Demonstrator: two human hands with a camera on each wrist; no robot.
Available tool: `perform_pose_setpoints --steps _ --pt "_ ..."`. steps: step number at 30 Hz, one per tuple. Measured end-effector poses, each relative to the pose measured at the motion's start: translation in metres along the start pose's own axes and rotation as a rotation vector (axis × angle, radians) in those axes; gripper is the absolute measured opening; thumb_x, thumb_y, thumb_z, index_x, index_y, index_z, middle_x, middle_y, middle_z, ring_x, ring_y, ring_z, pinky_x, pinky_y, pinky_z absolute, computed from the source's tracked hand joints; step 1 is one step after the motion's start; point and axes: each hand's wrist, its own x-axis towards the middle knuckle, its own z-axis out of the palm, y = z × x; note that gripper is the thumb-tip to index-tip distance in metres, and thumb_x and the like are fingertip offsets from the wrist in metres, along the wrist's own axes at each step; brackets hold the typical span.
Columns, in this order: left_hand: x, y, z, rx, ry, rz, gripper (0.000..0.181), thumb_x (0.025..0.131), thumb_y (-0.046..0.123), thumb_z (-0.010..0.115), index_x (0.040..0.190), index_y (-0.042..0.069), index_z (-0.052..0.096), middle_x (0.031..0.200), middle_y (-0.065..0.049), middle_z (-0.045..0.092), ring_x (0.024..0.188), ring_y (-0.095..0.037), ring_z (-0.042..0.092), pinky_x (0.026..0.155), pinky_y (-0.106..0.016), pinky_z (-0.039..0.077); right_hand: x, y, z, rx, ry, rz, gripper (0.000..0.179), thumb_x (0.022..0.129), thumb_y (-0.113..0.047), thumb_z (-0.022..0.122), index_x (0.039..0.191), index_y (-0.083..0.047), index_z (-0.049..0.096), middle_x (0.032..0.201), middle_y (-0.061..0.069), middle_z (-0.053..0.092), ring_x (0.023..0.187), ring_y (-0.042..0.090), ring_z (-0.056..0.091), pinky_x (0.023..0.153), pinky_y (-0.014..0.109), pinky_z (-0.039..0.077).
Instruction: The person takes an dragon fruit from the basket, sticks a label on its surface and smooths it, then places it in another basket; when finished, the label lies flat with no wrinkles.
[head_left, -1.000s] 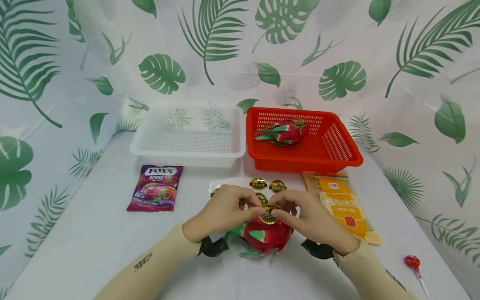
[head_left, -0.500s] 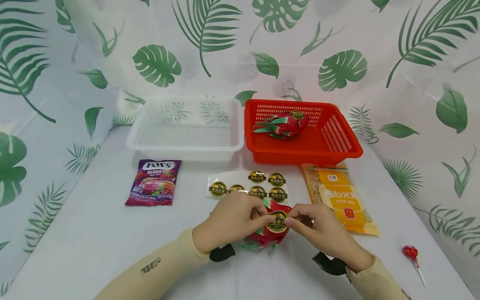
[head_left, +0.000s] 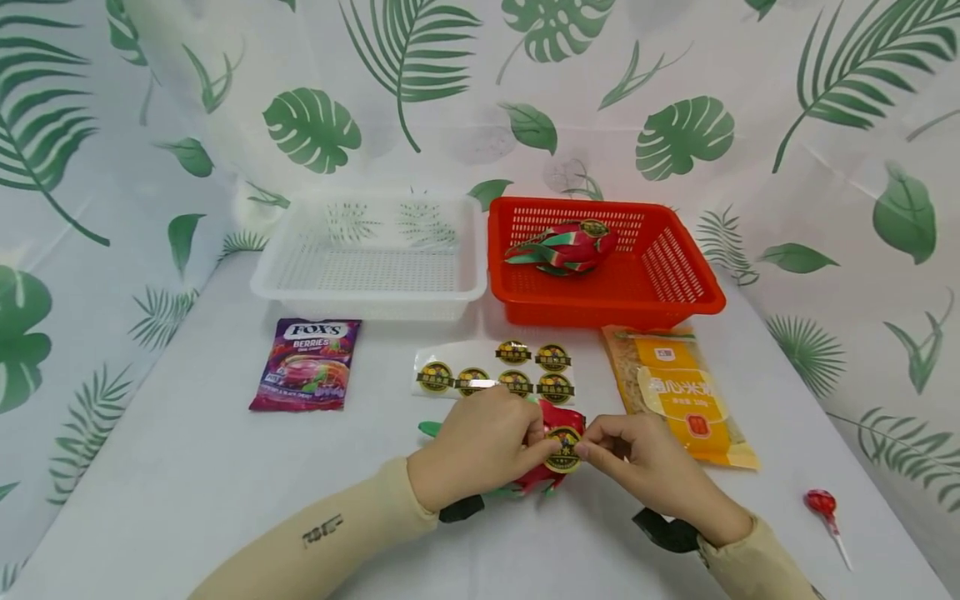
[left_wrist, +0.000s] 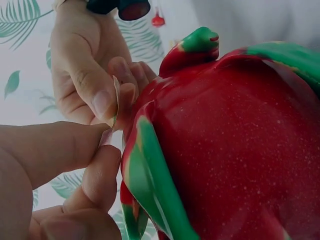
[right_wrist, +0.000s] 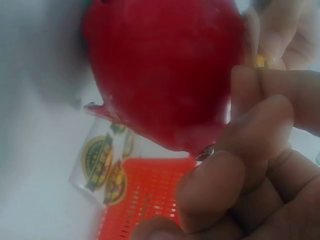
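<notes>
A round black-and-gold sticker is pinched at one edge between the thumb and forefinger of my left hand. The opposite edge is pinched by my right hand. Right beneath them lies a red dragon fruit with green-tipped scales, partly covered by the left hand in the head view. The left wrist view shows the sticker edge-on, standing off the fruit's skin. Close beside the fruit, the right fingers curl in the right wrist view.
Behind the fruit lies a clear sheet with several stickers. A white basket and a red basket holding another stickered dragon fruit stand farther back. Around are a purple candy bag, a yellow food packet and a red lollipop.
Both hands have moved right with the sticker stretched between them, toward the fruit's right end. More of the sticker sheet shows behind. The head view has tilted slightly down.
</notes>
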Motion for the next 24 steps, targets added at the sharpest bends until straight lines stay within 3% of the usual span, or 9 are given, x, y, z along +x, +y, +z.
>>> perform_pose_setpoints --steps 11,16,24 --pt "0.0009 0.0019 0.0039 0.043 0.001 -0.048 0.055 0.092 0.048 0.077 0.057 0.022 0.045 0.049 0.014 0.033 0.051 -0.001 0.04 0.043 -0.017 0.024 0.0015 0.0032 0.0059 -0.066 0.019 -0.013 0.018 0.093 -0.018 0.078 0.079 -0.027 0.071 0.063 -0.02 0.053 0.058 -0.004 0.043 0.051 0.018 0.04" --pt "0.0008 -0.0008 0.0053 0.019 0.0 -0.051 0.055 0.091 0.05 0.078 0.058 0.021 0.045 0.049 0.014 0.033 0.051 0.0 0.039 0.044 -0.016 0.023 0.0008 0.0004 0.007 -0.106 0.054 -0.02 0.017 0.092 -0.019 0.08 0.078 -0.025 0.072 0.062 -0.021 0.054 0.057 -0.004 0.042 0.05 0.018 0.039" --pt "0.0024 -0.0042 0.0065 -0.035 -0.032 -0.05 0.053 0.088 0.048 0.081 0.06 0.02 0.047 0.051 0.012 0.037 0.053 0.0 0.042 0.048 -0.016 0.026 0.0 0.0005 0.0015 -0.213 0.02 0.125 0.021 0.091 -0.031 0.081 0.076 -0.026 0.068 0.062 -0.016 0.051 0.059 0.0 0.045 0.054 0.019 0.041"
